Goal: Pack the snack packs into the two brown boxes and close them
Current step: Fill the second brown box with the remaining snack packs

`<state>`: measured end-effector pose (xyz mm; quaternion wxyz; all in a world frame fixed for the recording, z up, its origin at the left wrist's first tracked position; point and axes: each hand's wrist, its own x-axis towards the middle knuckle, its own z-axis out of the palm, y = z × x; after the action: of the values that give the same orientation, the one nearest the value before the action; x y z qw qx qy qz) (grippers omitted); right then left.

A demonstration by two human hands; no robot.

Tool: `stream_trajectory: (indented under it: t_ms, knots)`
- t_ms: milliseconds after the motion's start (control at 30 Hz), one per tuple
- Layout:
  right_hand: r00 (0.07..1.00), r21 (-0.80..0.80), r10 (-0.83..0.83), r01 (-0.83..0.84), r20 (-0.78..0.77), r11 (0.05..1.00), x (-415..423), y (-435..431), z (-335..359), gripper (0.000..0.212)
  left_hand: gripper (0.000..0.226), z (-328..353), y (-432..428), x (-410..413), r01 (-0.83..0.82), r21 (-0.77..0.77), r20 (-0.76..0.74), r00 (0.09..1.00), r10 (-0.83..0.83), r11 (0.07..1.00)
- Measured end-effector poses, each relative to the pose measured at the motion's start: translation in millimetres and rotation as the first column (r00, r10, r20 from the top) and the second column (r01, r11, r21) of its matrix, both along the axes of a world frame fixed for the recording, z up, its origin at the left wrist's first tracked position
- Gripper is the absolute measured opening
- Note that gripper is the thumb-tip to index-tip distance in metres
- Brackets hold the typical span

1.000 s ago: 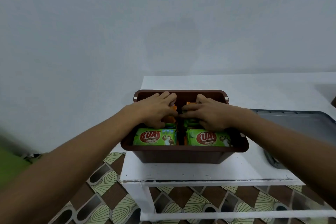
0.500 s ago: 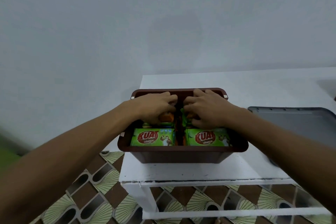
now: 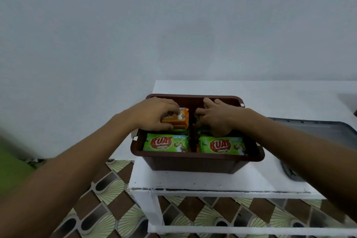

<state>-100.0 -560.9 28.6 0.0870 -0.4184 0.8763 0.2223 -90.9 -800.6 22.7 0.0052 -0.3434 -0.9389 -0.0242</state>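
One brown box (image 3: 195,162) stands open on the white table (image 3: 270,98). Two green snack packs lie flat at its near side, one on the left (image 3: 166,143) and one on the right (image 3: 222,146). My left hand (image 3: 154,114) grips an orange snack pack (image 3: 178,119) over the far left part of the box, the pack raised above the green ones. My right hand (image 3: 214,116) is curled over packs in the far right part; an orange and green edge shows under its fingers, mostly hidden.
A dark grey lid (image 3: 316,131) lies flat on the table right of the box, under my right forearm. The table's front edge (image 3: 212,189) is close to the box. Patterned floor tiles (image 3: 108,189) show below and to the left.
My left hand has lifted an orange pack up from the far left stack, so its face now shows. My right hand stays curled on the far right packs.
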Motion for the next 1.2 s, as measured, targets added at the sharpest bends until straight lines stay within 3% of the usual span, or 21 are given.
stream_trajectory:
  t_ms: [67, 133, 233, 300, 367, 467, 533, 633, 933, 1200]
  knots:
    - [1.000, -0.147, -0.009, 0.010, 0.003, 0.989, 1, 15, 1, 0.054, 0.048, -5, -7, 7, -0.053, 0.114, -0.079, 0.995, 0.062, 0.992]
    - [0.996, -0.292, -0.082, 0.069, -0.032, 0.954, 9, 35, -2, 0.059, 0.042, -11, -10, 13, -0.174, 0.325, -0.111, 0.969, 0.220, 0.930]
    - [0.963, -0.563, -0.261, 0.183, -0.060, 0.806, 28, 62, -14, 0.054, 0.037, -15, -4, 20, -0.359, 0.554, 0.059, 0.917, 0.395, 0.751]
    - [0.914, -0.753, -0.404, 0.291, 0.036, 0.591, 38, 74, -21, 0.054, 0.036, -14, 0, 20, -0.398, 0.579, 0.096, 0.900, 0.425, 0.712]
    - [0.836, -0.844, -0.499, 0.425, 0.228, 0.326, 45, 82, -25, 0.060, 0.035, -13, 2, 21, -0.412, 0.607, 0.104, 0.889, 0.446, 0.679]
    - [0.733, -0.790, -0.325, 0.608, 0.598, -0.083, 53, 90, -32, 0.057, 0.034, -17, 5, 21, -0.442, 0.623, 0.104, 0.864, 0.493, 0.645]
    - [0.715, -0.749, -0.223, 0.626, 0.663, -0.217, 54, 92, -33, 0.056, 0.033, -17, 9, 21, -0.450, 0.636, 0.104, 0.855, 0.508, 0.626]
    - [0.705, -0.741, -0.236, 0.608, 0.669, -0.284, 52, 99, -32, 0.056, 0.030, -15, 21, 19, -0.442, 0.661, 0.106, 0.855, 0.508, 0.606]
    - [0.667, -0.728, -0.298, 0.591, 0.683, -0.348, 45, 157, -30, 0.052, 0.029, -14, 86, 3, -0.398, 0.680, 0.096, 0.881, 0.464, 0.615]
    - [0.668, -0.752, -0.354, 0.623, 0.654, -0.215, 21, 197, -31, 0.056, 0.032, -8, 124, -22, -0.384, 0.565, 0.051, 0.900, 0.433, 0.730]
